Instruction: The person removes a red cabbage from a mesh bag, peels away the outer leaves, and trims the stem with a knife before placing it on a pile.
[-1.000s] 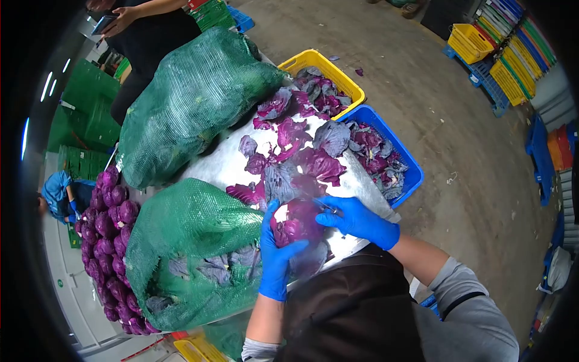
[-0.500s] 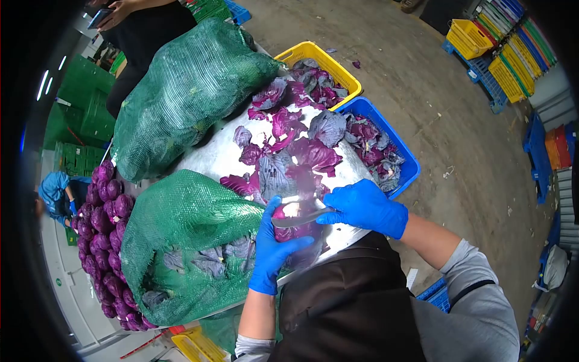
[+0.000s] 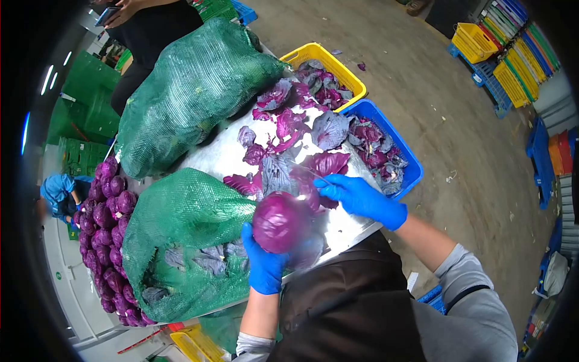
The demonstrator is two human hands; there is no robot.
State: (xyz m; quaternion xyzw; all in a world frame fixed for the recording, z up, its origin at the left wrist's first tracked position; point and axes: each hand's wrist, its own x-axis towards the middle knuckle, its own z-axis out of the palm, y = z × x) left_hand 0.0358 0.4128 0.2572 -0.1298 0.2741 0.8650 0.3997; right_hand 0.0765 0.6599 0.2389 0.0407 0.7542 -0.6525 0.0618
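A round, glossy purple cabbage (image 3: 277,222) rests in my left hand (image 3: 264,265), whose blue-gloved fingers curl around its lower left side. To the right, my right hand (image 3: 356,198), also gloved in blue, is closed on a knife (image 3: 313,173); the blade points up and left, away from the cabbage and blurred. Loose purple leaves (image 3: 329,161) lie on the metal table (image 3: 211,154) just beyond both hands. An open green mesh bag (image 3: 187,211) with dull leaves inside is left of the cabbage.
Beyond the table's right edge stand a yellow crate (image 3: 342,71) and a blue crate (image 3: 411,168) holding leaves. A full green mesh sack (image 3: 193,90) lies at the back left. Stacked cabbages (image 3: 105,235) line the left. One person holds a phone (image 3: 107,16); another (image 3: 57,194) bends far left.
My left hand has turned the cabbage so its smooth round side shows. The knife has come off the cabbage and lifted away to the upper right.
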